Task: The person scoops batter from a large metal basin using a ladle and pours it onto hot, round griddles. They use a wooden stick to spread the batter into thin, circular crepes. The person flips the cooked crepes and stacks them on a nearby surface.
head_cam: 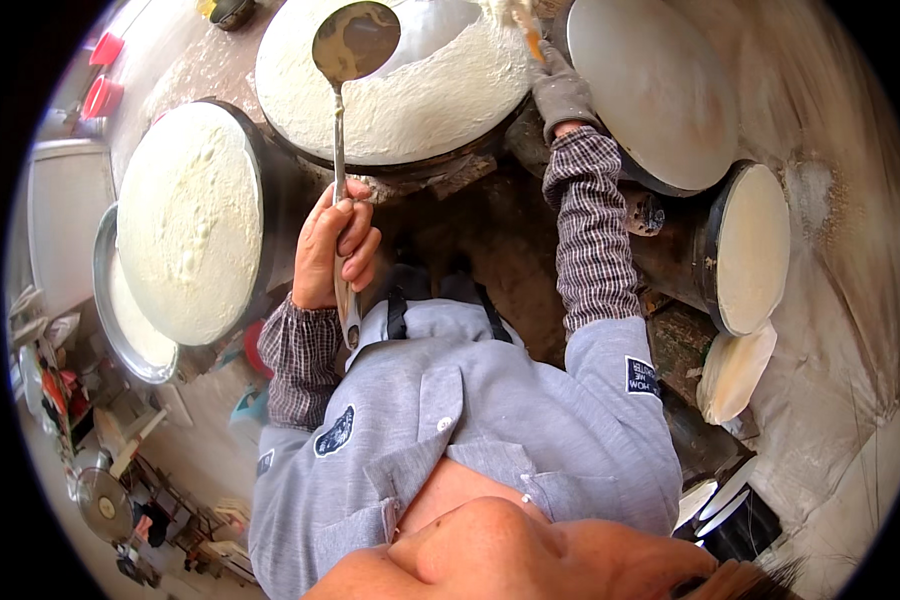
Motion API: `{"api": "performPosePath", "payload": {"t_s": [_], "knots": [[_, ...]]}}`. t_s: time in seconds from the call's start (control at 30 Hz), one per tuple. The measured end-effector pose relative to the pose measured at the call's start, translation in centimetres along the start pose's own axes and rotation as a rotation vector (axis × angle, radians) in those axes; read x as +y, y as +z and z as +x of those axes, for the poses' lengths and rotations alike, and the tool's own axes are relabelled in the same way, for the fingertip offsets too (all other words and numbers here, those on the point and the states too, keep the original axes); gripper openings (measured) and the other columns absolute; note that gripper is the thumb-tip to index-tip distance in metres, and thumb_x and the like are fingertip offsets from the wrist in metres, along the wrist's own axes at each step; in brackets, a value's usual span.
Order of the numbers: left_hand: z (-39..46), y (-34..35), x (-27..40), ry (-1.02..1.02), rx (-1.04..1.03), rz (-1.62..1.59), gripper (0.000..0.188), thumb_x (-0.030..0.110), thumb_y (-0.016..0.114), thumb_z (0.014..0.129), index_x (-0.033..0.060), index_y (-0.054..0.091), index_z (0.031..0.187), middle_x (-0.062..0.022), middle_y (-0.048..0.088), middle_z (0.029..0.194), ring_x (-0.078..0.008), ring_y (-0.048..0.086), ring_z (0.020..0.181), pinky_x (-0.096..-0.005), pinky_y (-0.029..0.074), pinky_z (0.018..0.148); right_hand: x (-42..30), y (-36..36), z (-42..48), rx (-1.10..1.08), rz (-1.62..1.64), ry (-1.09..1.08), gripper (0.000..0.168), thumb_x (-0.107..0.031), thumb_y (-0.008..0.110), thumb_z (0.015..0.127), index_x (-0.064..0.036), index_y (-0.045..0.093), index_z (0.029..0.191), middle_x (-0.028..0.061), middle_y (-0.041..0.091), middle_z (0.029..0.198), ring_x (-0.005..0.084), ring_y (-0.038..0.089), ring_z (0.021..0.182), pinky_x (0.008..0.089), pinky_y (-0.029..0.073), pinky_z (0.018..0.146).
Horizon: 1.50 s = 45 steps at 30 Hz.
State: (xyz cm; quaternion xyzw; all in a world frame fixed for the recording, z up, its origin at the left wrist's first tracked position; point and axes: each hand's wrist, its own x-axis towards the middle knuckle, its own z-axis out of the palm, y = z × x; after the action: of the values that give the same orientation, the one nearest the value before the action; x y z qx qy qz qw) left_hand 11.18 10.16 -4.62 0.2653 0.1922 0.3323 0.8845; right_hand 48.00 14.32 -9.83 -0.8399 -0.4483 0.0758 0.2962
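Note:
My left hand (339, 241) is bare and grips the metal handle of a ladle (356, 41). The ladle's bowl hangs over a large round griddle (450, 30) in front of me, coated with pale batter (420, 120) except for a shiny patch at the back. A grey glove covers my right hand (562, 90), which is at that griddle's right edge. It holds a tool with an orange handle (533, 43); the tool's far end is blurred and smeared with batter.
At left, a batter-covered griddle (191, 225) overlaps a metal basin (105, 285) of pale liquid. A greyish round griddle (652, 90) stands at right. Beyond it, thin pale sheets (754, 247) lie on a round stand, and another sheet (735, 371) droops below. Red containers (103, 97) sit far left.

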Motion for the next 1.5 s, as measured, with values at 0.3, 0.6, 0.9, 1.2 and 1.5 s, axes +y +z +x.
{"api": "performPosePath", "payload": {"t_s": [0.3,0.6,0.9,1.2,1.5], "knots": [[0.7,-0.3,2.3,0.046,-0.021,0.048,0.021,0.017,0.038,0.103,0.0035,0.046,0.116,0.0019,0.033,0.062,-0.0064,0.033,0.041,-0.0207,0.033,0.031,-1.7,-0.3,-5.9,0.011,0.183,0.128,0.045,-0.035,0.067,0.091,-0.023,0.058,0.133,0.0121,0.068,0.118,0.0206,0.066,0.097,0.0324,0.05,0.091],[1.3,1.0,2.4,0.094,-0.024,0.094,0.02,0.018,0.04,0.103,0.0022,0.046,0.114,0.0035,0.032,0.061,-0.0046,0.031,0.039,-0.0197,0.03,0.03,-1.8,-2.2,-8.7,0.025,0.451,0.076,0.051,-0.036,0.062,0.091,-0.021,0.051,0.139,0.0168,0.066,0.117,0.0354,0.066,0.103,0.0388,0.051,0.093],[0.8,0.5,2.5,0.093,-0.024,0.067,0.02,0.017,0.039,0.103,0.0032,0.047,0.116,0.0017,0.034,0.062,-0.0063,0.033,0.041,-0.0205,0.033,0.031,-1.4,-0.9,-5.4,-0.178,0.574,-0.01,0.041,-0.017,0.065,0.094,-0.014,0.059,0.134,-0.0047,0.063,0.084,0.0032,0.048,0.064,0.0195,0.043,0.057],[0.4,0.1,2.3,0.093,0.006,0.044,0.02,0.017,0.039,0.103,0.0036,0.047,0.116,0.0016,0.034,0.062,-0.0066,0.034,0.041,-0.0207,0.034,0.031,-1.0,-2.1,-5.1,-0.491,0.756,0.224,0.04,-0.014,0.062,0.094,-0.015,0.058,0.134,-0.0008,0.067,0.092,0.0066,0.057,0.073,0.0214,0.05,0.068],[-0.2,0.0,2.1,0.094,0.02,0.053,0.019,0.016,0.04,0.102,0.004,0.048,0.115,0.0017,0.035,0.062,-0.007,0.034,0.041,-0.0213,0.034,0.031,-0.6,0.5,-8.7,-0.263,0.53,-0.046,0.042,-0.015,0.063,0.095,-0.019,0.057,0.136,-0.002,0.057,0.084,0.0059,0.047,0.068,0.0172,0.038,0.058]]}}
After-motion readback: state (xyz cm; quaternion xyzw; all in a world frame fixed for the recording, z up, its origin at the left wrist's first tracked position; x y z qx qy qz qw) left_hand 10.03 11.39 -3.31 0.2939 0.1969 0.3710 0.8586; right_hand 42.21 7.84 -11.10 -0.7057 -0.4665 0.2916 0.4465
